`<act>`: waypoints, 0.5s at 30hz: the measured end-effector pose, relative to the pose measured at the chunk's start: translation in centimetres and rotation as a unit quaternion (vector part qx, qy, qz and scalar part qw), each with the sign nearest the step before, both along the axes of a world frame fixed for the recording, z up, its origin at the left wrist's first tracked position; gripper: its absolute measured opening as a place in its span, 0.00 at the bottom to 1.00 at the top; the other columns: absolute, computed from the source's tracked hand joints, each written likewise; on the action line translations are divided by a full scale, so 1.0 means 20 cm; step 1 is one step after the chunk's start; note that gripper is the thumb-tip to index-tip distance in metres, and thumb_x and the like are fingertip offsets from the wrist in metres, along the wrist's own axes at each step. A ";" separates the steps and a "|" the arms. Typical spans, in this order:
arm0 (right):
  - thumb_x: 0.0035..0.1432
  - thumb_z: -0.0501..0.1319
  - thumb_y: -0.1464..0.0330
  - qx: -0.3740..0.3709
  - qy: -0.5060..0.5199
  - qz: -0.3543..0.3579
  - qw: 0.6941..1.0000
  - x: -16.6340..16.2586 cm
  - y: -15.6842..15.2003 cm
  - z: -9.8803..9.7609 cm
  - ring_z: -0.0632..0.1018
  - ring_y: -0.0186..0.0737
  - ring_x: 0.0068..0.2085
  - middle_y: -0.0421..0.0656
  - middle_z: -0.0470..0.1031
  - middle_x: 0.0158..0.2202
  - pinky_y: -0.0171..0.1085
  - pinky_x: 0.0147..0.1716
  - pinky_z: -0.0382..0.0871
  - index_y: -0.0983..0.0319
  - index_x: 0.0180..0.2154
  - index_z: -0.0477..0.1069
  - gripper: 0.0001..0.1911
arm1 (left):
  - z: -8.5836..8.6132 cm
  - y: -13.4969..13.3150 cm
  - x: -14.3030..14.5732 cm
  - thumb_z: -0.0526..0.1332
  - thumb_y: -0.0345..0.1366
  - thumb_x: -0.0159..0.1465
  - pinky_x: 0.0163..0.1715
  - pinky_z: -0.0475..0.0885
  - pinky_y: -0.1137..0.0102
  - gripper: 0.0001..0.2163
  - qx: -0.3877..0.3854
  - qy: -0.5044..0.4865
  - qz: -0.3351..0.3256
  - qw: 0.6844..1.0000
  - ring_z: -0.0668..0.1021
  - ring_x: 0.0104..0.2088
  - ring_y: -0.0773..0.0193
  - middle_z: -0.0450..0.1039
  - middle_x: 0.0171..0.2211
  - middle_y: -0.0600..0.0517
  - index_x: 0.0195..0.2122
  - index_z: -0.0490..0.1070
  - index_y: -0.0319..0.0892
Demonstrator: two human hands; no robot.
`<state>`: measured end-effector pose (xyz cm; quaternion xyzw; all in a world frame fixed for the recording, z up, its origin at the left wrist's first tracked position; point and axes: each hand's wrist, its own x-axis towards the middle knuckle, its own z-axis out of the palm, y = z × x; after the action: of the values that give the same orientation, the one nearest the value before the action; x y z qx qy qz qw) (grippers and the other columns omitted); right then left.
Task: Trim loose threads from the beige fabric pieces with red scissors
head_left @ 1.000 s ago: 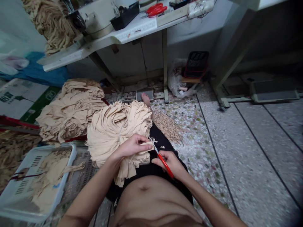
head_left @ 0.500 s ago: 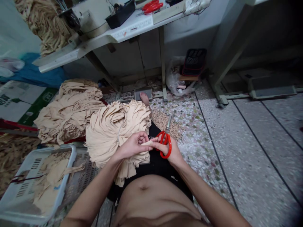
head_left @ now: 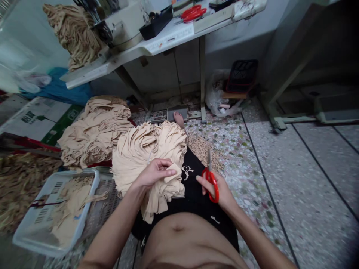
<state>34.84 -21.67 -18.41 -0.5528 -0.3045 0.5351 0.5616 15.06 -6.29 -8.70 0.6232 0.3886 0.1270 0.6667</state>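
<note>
My left hand point(head_left: 157, 172) pinches the end of a beige fabric strip point(head_left: 173, 172) between thumb and fingers. It rests over a large tied bundle of beige fabric pieces point(head_left: 131, 149) lying on my lap. Off to the right, my right hand point(head_left: 220, 188) holds a pair of red-handled scissors point(head_left: 212, 183), fingers through the loops and blades pointing away from me. The scissors are apart from the fabric. Thin pale scraps point(head_left: 187, 172) lie on my black trousers point(head_left: 193, 198) between the hands.
A white plastic basket point(head_left: 97, 183) with beige pieces stands at left, below another fabric pile point(head_left: 95, 130). Small trimmings point(head_left: 206, 149) cover the floor ahead. A sewing table point(head_left: 159, 44) carries more red-handled scissors point(head_left: 193, 14). A clear plastic bag point(head_left: 214, 99) sits beneath it.
My right hand with the scissors has drawn away from the left hand, to the right and slightly nearer me. The left hand keeps the fabric. The view has shifted a little.
</note>
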 end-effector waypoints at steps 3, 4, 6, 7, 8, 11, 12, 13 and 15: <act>0.59 0.65 0.46 0.039 -0.016 0.106 0.993 -0.05 -0.05 -0.01 0.77 0.40 0.26 0.39 0.74 0.23 0.36 0.27 0.69 0.59 0.30 0.66 0.24 | 0.00 -0.01 0.01 0.77 0.40 0.53 0.33 0.67 0.76 0.13 0.004 -0.006 -0.009 1.000 0.74 0.33 0.68 0.75 0.33 0.50 0.33 0.81 0.37; 0.62 0.64 0.46 0.056 -0.024 0.132 0.989 -0.06 -0.06 -0.02 0.79 0.42 0.30 0.41 0.76 0.27 0.37 0.31 0.71 0.60 0.31 0.68 0.23 | 0.01 -0.01 0.01 0.77 0.39 0.53 0.32 0.67 0.76 0.13 0.008 -0.010 -0.010 1.000 0.74 0.33 0.68 0.75 0.33 0.50 0.33 0.81 0.37; 0.66 0.60 0.48 0.080 -0.034 0.158 0.984 -0.08 -0.06 -0.02 0.81 0.45 0.38 0.45 0.80 0.35 0.39 0.39 0.73 0.61 0.35 0.70 0.22 | 0.02 -0.01 0.00 0.77 0.39 0.53 0.32 0.66 0.76 0.13 0.018 -0.017 -0.006 1.000 0.73 0.33 0.68 0.74 0.33 0.51 0.33 0.80 0.37; 0.67 0.58 0.48 0.082 -0.033 0.159 0.983 -0.08 -0.06 -0.02 0.82 0.45 0.39 0.46 0.80 0.38 0.39 0.40 0.72 0.61 0.37 0.71 0.23 | 0.04 -0.01 -0.01 0.77 0.40 0.54 0.31 0.66 0.76 0.12 0.024 -0.017 -0.012 0.999 0.73 0.32 0.68 0.73 0.32 0.51 0.32 0.80 0.37; 0.68 0.57 0.47 0.077 -0.029 0.151 0.985 -0.08 -0.06 -0.02 0.82 0.44 0.38 0.46 0.80 0.39 0.39 0.40 0.72 0.61 0.38 0.72 0.23 | 0.07 -0.02 -0.02 0.76 0.40 0.55 0.31 0.66 0.76 0.12 0.027 -0.012 -0.035 0.999 0.73 0.32 0.68 0.73 0.32 0.51 0.32 0.80 0.37; 0.68 0.54 0.44 0.036 -0.017 0.111 0.993 -0.04 -0.04 -0.02 0.80 0.40 0.29 0.45 0.80 0.36 0.36 0.30 0.68 0.61 0.40 0.71 0.27 | 0.18 -0.04 -0.07 0.74 0.41 0.58 0.28 0.66 0.74 0.11 0.004 0.045 -0.202 0.978 0.74 0.29 0.67 0.74 0.31 0.49 0.33 0.82 0.38; 0.67 0.53 0.43 0.021 -0.018 0.101 0.994 -0.02 -0.03 -0.02 0.79 0.39 0.27 0.44 0.79 0.32 0.36 0.27 0.66 0.61 0.39 0.72 0.28 | 0.21 -0.05 -0.09 0.73 0.42 0.58 0.27 0.66 0.74 0.11 -0.008 0.072 -0.262 0.962 0.74 0.28 0.67 0.74 0.31 0.48 0.35 0.83 0.38; 0.67 0.53 0.42 0.008 -0.019 0.096 0.995 0.00 -0.02 -0.02 0.78 0.38 0.25 0.43 0.78 0.29 0.35 0.25 0.63 0.61 0.38 0.72 0.29 | 0.24 -0.05 -0.11 0.73 0.43 0.58 0.26 0.67 0.73 0.12 -0.009 0.094 -0.301 0.949 0.74 0.28 0.66 0.75 0.32 0.47 0.37 0.84 0.39; 0.65 0.54 0.41 -0.001 -0.028 0.088 0.996 0.03 -0.01 -0.02 0.77 0.38 0.23 0.41 0.76 0.25 0.35 0.24 0.62 0.61 0.35 0.72 0.30 | 0.27 -0.05 -0.11 0.72 0.44 0.60 0.27 0.68 0.73 0.13 0.036 0.112 -0.284 0.952 0.76 0.29 0.64 0.77 0.35 0.46 0.40 0.83 0.40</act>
<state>35.44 -21.86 -18.72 -0.5394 -0.3673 0.5667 0.5030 12.78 -7.22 -3.32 0.7418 0.2628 -0.1242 0.6043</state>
